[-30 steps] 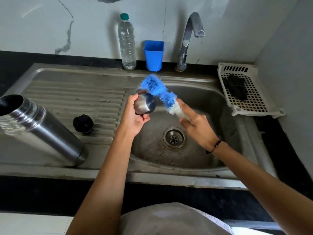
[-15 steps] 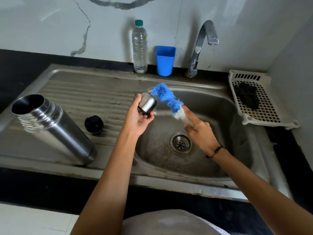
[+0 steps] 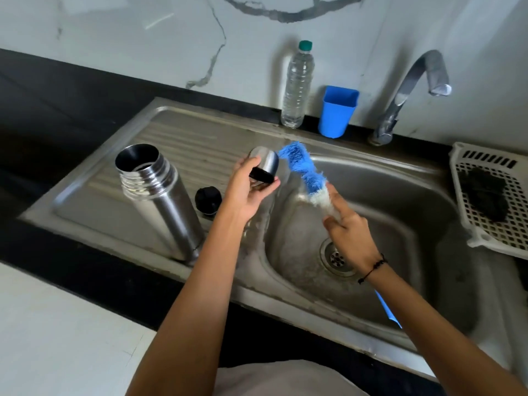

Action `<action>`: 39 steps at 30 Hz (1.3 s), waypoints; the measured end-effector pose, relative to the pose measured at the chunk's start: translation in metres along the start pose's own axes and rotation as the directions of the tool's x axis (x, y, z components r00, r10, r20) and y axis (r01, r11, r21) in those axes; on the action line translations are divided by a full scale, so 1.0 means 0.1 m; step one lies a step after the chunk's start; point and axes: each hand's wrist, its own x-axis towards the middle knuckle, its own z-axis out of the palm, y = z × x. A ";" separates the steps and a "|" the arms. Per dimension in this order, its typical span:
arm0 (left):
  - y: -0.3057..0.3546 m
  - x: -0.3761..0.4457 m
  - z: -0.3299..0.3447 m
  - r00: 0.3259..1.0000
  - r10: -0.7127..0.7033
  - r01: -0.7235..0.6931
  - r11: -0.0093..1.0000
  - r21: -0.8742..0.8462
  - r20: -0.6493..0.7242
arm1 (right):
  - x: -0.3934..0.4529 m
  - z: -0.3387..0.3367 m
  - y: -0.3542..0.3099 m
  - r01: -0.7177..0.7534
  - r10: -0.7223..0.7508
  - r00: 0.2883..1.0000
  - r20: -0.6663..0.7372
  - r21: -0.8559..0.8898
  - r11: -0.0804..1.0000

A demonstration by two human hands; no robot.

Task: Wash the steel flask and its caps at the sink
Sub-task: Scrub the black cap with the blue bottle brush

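My left hand (image 3: 248,190) grips a steel cup cap (image 3: 264,167) with a black rim, held over the left edge of the sink basin (image 3: 405,195). My right hand (image 3: 350,232) holds a blue and white bottle brush (image 3: 304,172) by its stem, and the bristle tip touches the cap's side. The brush's blue handle end (image 3: 387,310) shows below my right wrist. The open steel flask (image 3: 160,198) stands upright on the ribbed drainboard (image 3: 200,144) to the left. A black inner cap (image 3: 208,200) lies beside the flask.
A clear water bottle (image 3: 297,87) and a blue plastic cup (image 3: 337,111) stand at the back ledge. The tap (image 3: 411,90) arches over the basin, with no water running. A white plastic basket (image 3: 497,201) holding a dark scrubber sits at right. The drain (image 3: 337,257) lies under my right hand.
The view has shifted, with the sink now lower and farther right. My left hand has turned the steel cap so its black rim faces me; the brush stays against it.
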 end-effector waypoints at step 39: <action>-0.03 0.29 -0.08 0.827 0.535 -0.019 -0.281 0.959 0.173 | 0.29 0.25 -0.13 -0.036 0.039 0.994 0.106 -0.035 0.999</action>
